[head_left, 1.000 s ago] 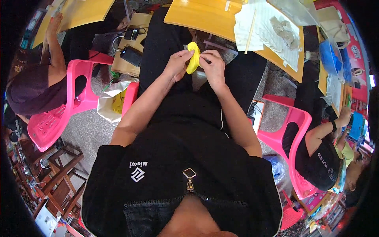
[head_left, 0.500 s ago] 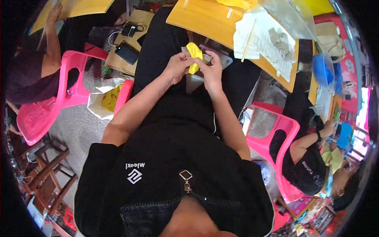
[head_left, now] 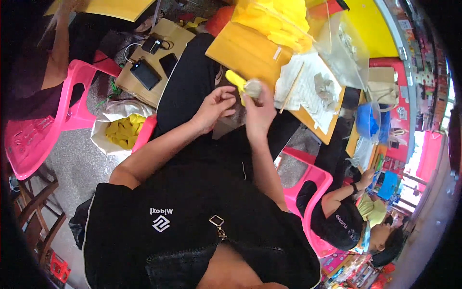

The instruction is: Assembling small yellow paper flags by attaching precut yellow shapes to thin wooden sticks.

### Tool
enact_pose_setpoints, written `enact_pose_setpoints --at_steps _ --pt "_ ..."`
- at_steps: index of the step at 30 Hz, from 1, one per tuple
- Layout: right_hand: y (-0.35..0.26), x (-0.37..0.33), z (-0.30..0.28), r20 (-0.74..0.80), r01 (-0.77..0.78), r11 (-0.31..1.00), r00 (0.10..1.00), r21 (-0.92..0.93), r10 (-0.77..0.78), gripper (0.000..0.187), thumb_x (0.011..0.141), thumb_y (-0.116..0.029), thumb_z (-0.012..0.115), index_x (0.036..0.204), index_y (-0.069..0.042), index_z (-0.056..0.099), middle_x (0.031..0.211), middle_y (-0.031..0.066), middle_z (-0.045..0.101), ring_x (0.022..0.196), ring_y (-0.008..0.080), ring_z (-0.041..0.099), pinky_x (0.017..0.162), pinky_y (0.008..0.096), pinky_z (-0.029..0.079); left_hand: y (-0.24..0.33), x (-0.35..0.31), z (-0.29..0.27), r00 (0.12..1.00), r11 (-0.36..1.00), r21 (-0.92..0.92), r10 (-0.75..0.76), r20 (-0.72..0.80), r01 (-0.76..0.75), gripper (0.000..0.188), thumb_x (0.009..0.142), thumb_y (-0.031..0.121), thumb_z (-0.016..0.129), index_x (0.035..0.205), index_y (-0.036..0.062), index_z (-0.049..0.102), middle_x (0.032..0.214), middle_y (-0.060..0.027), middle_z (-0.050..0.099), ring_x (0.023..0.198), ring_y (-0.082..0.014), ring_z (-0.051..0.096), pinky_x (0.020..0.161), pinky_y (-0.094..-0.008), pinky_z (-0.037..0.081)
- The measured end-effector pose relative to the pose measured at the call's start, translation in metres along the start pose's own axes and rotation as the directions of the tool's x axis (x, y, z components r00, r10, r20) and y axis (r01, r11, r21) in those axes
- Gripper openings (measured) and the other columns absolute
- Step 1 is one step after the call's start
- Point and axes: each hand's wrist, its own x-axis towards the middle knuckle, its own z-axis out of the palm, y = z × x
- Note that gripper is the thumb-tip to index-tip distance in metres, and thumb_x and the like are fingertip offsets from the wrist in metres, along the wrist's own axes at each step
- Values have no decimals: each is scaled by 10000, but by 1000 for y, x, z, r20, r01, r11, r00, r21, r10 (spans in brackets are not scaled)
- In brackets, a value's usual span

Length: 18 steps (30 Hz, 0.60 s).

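Observation:
In front of my lap, my right hand (head_left: 260,113) grips a small soft yellow piece (head_left: 235,79) together with a round greyish-beige pad-like thing (head_left: 252,88). Motion blurs both, so I cannot make out the kind of either. To their left is my left hand (head_left: 215,108), its fingers loosely bent and apart, with nothing seen in it. Just beyond my hands lies the near edge of a yellow wooden board (head_left: 244,48).
A heap of yellow pieces (head_left: 274,21) lies on the board. To its right, a white cloth (head_left: 301,91) bears a thin stick (head_left: 292,86) and a grey scrap (head_left: 325,88). A white bag (head_left: 102,127) with yellow pieces stands left. Phones lie on cardboard (head_left: 126,81). Co-workers sit on both sides.
My left hand has let go of the yellow piece and drawn apart. My right hand now shows the round greyish thing with it. The whole view has shifted.

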Motion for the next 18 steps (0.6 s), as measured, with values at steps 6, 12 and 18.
enact_pose_setpoints --at_steps 6,12,18 --pt "-39 65 -3 -100 414 860 883 -299 -459 345 778 8 641 1111 -7 549 1008 128 600 887 201 608 725 291 497 0 2 -23 980 968 177 -189 58 176 217 873 134 563 1084 86 550 945 17 560 849 -77 535 719 -253 484" --pt "4 92 -13 59 269 765 955 -586 -291 306 807 -114 658 1082 -2 583 930 142 640 849 164 610 730 301 480 0 1 -19 946 943 248 -269 179 221 176 869 135 566 1019 42 573 840 1 561 727 -86 521 658 -228 460" --pt "1 96 -14 -3 296 854 944 -428 -328 297 825 -108 636 1087 14 572 964 120 633 821 147 599 712 301 481 2 5 -17 956 913 349 -267 119 212 180 873 120 570 1035 42 579 884 -34 620 736 -104 574 665 -238 487"
